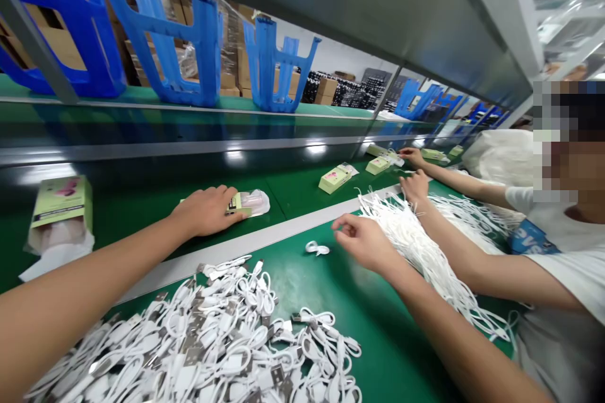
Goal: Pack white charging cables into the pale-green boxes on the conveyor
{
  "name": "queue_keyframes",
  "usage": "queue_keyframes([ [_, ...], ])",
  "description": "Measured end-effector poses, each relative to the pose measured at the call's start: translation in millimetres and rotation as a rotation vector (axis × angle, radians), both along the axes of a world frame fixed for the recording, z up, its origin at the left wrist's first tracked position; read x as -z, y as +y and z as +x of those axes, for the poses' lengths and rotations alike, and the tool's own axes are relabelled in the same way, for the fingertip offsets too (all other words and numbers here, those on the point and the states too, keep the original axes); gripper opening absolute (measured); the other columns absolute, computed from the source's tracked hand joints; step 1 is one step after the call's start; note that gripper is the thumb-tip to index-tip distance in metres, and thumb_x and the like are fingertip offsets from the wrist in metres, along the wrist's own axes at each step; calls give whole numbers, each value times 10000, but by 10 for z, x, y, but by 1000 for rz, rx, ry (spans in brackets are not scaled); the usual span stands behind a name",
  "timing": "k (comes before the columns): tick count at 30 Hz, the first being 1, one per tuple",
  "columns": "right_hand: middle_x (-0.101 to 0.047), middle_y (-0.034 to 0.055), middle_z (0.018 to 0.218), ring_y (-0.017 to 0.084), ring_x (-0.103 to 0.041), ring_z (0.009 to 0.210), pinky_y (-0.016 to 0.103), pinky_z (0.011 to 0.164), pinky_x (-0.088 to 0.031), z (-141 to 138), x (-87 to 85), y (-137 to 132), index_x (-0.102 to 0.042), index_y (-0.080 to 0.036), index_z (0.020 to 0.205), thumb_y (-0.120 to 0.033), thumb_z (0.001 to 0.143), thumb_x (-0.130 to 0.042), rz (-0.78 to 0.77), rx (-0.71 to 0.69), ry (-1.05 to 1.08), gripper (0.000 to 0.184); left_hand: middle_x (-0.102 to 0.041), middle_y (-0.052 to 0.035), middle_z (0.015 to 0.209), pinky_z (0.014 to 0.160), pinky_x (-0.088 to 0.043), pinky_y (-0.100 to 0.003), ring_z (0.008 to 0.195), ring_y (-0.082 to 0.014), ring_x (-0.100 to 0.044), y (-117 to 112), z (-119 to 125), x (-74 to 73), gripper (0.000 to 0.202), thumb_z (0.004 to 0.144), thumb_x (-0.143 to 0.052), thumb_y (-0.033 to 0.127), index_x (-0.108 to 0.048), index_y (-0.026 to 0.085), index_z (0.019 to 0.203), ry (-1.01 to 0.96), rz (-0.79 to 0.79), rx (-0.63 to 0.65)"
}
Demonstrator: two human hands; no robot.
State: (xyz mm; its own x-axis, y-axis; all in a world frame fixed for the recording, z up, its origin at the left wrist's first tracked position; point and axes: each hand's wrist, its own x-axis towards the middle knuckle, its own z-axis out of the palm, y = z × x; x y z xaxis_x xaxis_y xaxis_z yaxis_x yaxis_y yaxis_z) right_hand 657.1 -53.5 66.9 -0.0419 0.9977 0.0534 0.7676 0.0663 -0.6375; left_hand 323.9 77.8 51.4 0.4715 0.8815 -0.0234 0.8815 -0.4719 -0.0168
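My left hand (210, 211) lies over a pale green carton (243, 209) on the green belt, thumb at its near side and fingers curled across it. Clear plastic wrapping with something pinkish inside sticks out of the carton's right end. My right hand (363, 240) hovers above the green work surface, its fingers loosely curled, with nothing visible in them. A single coiled white cable (317, 249) lies just left of its fingertips, apart from them. Below, between my arms, spreads a big heap of white USB cables (227, 340).
Another open carton (63, 204) lies at far left; more cartons (335, 177) stand along the belt. A co-worker's hands (414, 186) are beyond a pile of white cords (401, 227) at right. Blue plastic holders (193, 44) line the shelf under a low overhead panel (378, 6).
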Motion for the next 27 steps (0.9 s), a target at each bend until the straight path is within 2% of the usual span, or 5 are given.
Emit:
queue_keyframes([
  [7,-587,61,982,179,-578,879,297,808,-447,-66,-32,47,-691,-200,1053,-178,879,-561,45,-190,-158,219,-597,-134,1067,728,-414,-373,927,-304,-581,51,154,-16,731,818,-242,782,-514,185,1141,0,-30,2],
  [12,-599,36,939,177,-570,865,292,777,-446,-12,64,-98,-643,-205,942,-277,868,-627,-70,-285,-87,105,-607,-144,1070,750,-429,-402,955,-329,-578,96,255,23,729,819,-248,784,-524,183,1125,-22,-5,10],
  [17,-638,-7,791,146,-571,711,249,655,-420,-292,91,534,-647,-199,924,-311,876,-596,106,-93,137,133,-602,-139,1086,766,-439,-411,957,-321,-574,101,355,36,697,837,-256,766,-511,182,1120,-29,23,24],
  [21,-675,-1,840,143,-584,730,251,716,-426,-622,32,1059,-711,-203,883,-249,846,-619,237,-130,78,109,-597,-142,1078,762,-445,-425,952,-325,-575,112,442,36,686,841,-254,763,-495,179,1108,-25,38,36],
  [27,-667,12,759,140,-577,665,242,666,-427,-738,-7,1316,-698,-164,885,-253,848,-626,228,-83,43,121,-594,-133,1080,764,-450,-437,957,-331,-575,165,561,64,669,838,-268,771,-488,189,1087,-53,43,44],
])
